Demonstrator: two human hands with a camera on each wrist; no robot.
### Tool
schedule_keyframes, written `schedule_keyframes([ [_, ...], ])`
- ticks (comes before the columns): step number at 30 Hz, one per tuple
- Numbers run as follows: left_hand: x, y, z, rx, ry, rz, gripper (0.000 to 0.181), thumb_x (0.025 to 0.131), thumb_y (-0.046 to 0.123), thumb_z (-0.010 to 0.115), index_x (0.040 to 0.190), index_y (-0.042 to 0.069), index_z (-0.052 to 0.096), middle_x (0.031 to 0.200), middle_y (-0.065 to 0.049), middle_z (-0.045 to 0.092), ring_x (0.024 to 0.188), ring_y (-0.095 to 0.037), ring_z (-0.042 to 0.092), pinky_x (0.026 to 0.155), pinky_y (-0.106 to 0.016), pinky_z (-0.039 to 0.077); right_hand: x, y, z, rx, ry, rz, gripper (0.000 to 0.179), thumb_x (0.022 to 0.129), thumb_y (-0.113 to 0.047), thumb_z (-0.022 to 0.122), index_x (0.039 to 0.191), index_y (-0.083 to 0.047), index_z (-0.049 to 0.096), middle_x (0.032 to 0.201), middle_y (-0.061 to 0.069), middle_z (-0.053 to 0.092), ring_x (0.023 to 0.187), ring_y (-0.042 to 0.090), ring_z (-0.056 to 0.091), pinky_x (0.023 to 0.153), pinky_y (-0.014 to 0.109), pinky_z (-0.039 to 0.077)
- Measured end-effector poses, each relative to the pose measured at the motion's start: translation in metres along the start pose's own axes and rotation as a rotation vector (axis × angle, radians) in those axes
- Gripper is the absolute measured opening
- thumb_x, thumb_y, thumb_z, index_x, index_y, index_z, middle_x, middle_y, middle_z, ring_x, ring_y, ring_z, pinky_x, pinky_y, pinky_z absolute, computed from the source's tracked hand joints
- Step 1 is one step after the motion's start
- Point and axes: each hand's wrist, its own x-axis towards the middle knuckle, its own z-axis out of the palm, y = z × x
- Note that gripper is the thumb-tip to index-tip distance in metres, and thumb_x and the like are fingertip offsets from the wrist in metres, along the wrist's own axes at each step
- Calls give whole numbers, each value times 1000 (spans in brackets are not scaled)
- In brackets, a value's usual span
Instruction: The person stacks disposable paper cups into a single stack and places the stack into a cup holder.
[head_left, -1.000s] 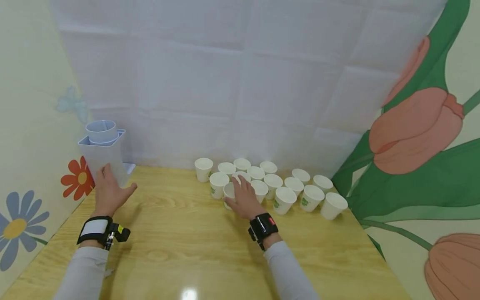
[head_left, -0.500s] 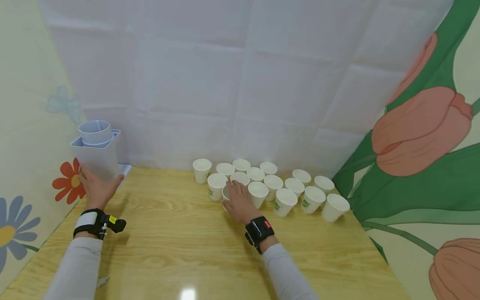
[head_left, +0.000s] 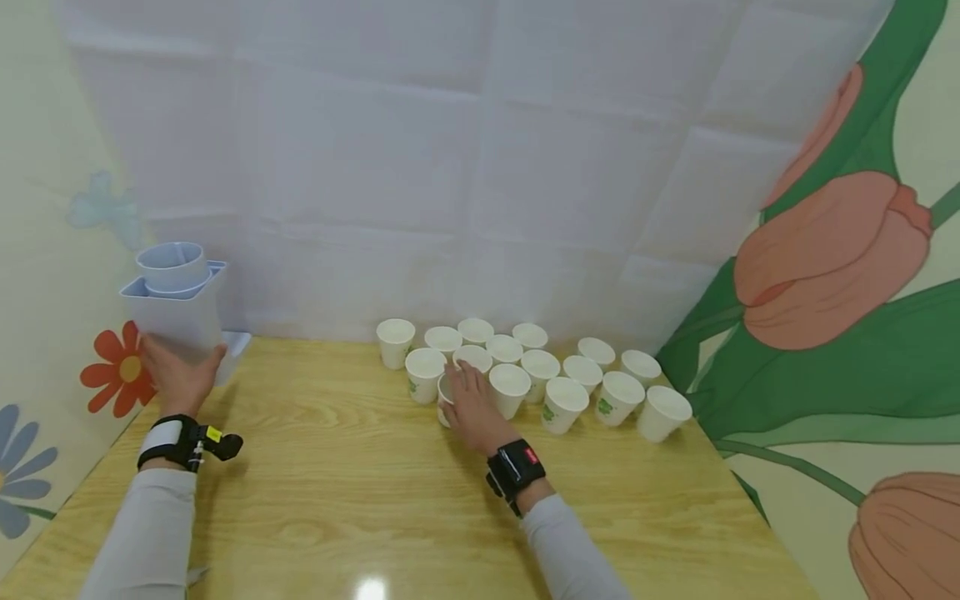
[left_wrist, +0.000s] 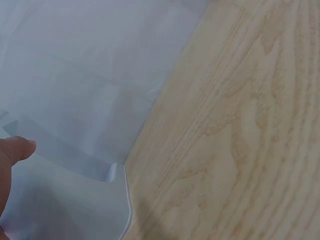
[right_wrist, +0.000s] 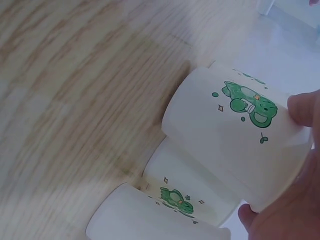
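fingers round a white box [head_left: 176,317] at left, fingers round a paper cup [right_wrist: 225,130] at right

on the left, the thumb and fingers of the left hand [head_left: 180,379] are set wide apart round the lower part of the white box, thumb at its right side, fingers at its left; how hard they press, i cannot tell. a round tub [head_left: 172,268] sits in the top of the box, its rim higher than the box's. a flat white piece [head_left: 236,346] lies just beside the box, to its right. the wooden table [head_left: 322,475] runs on from there, with a white sheet [head_left: 360,150] hanging behind. the leftmost of the other cups [head_left: 395,343] stands near the sheet. then the right hand [head_left: 480,408] pinches the paper cup at the front of the group, thumb and fingers on opposite sides near its rim; a green animal is printed on it. further right, more cups stand mouth up in uneven rows, the last near a wall [head_left: 832,258] painted with pink tulips.
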Motion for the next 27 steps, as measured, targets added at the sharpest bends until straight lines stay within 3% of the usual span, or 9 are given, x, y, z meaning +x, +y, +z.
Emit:
schedule_keyframes([
  [12, 8, -6, 0, -95, 37, -133, 104, 92, 40, 66, 159, 23, -11, 162, -11, -4, 153, -33, 6, 126, -46, 5, -12, -12, -8, 14, -3, 0, 59, 107, -24, 52, 156, -2, 29, 161, 26, 23, 147, 46, 24, 118, 61, 24],
  [21, 5, -8, 1, -72, 95, -91, 106, 88, 36, 72, 160, 24, -3, 163, -8, 6, 153, -28, 10, 126, -43, 7, -24, -15, -9, 29, -31, 1, 59, 105, -29, 55, 155, -4, 34, 153, 21, 33, 143, 39, 28, 118, 57, 24],
  [27, 11, 0, -2, 9, 46, -42, 105, 83, 41, 75, 155, 15, 3, 158, -15, 9, 148, -33, 16, 124, -49, 17, -27, -14, -9, 52, -20, -23, 58, 104, -29, 58, 152, -3, 37, 144, 21, 39, 139, 38, 31, 116, 56, 28],
])
